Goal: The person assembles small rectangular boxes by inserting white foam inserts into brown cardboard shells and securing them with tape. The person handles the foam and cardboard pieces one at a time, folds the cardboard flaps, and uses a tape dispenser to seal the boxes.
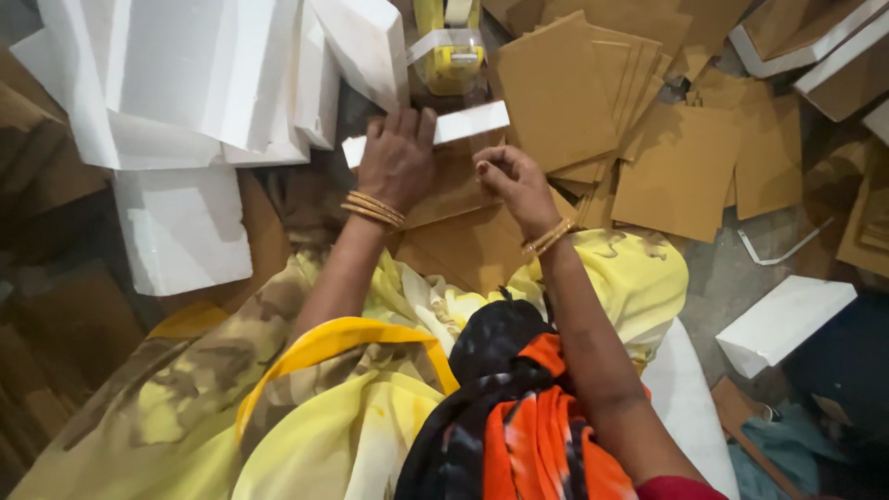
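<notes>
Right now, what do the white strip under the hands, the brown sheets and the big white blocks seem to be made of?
White strip: probably foam or thick board, matte; the left hand presses it.
Brown sheets: likely cardboard, flat, dull tan, with cut edges.
White blocks: seemingly foam, thick, chalky white.

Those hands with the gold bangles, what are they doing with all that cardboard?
A person sits on the floor, working over a brown cardboard sheet on their lap. The left hand presses flat on a long white strip lying across the sheet's far edge. The right hand is curled beside it, pinching at the cardboard. A yellow tape dispenser sits just beyond. White foam blocks are stacked at the left, and loose cardboard pieces lie scattered at the right.
</notes>
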